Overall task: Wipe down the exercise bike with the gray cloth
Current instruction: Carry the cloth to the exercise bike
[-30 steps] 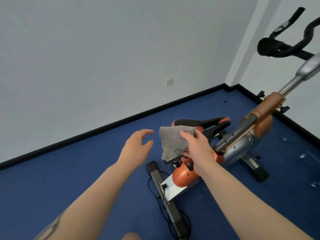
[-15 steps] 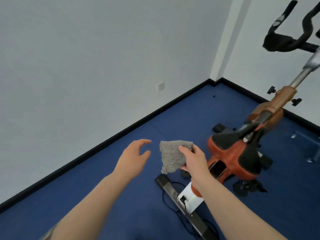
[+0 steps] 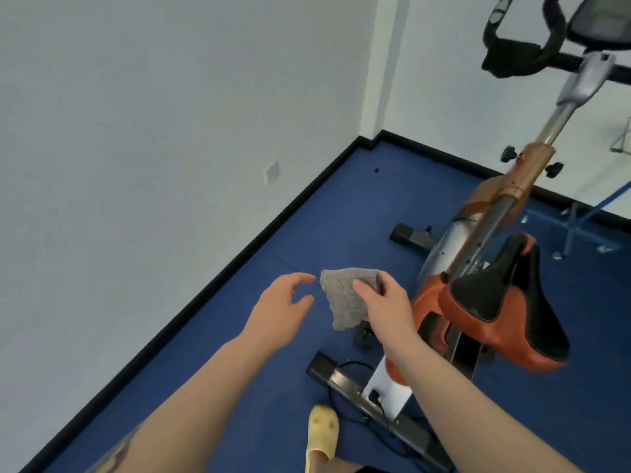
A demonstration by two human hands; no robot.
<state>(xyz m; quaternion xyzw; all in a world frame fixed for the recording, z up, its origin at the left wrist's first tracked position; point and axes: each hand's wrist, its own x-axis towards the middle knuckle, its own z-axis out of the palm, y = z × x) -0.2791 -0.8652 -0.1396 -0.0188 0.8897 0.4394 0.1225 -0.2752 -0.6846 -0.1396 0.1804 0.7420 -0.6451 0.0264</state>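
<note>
Head view: the right hand (image 3: 382, 302) pinches the gray cloth (image 3: 345, 298) by one edge, in the air left of the exercise bike's saddle (image 3: 495, 298), while the left hand (image 3: 280, 308) hovers loosely open beside it, so that thin hold could let it slip to the floor (image 3: 239, 387).

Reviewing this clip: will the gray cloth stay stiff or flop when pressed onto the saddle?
Likely floppy: the gray cloth hangs limp below the right hand pinching it. Probably light, since one pinch carries it. Its nubby texture should grip, not slide.
</note>
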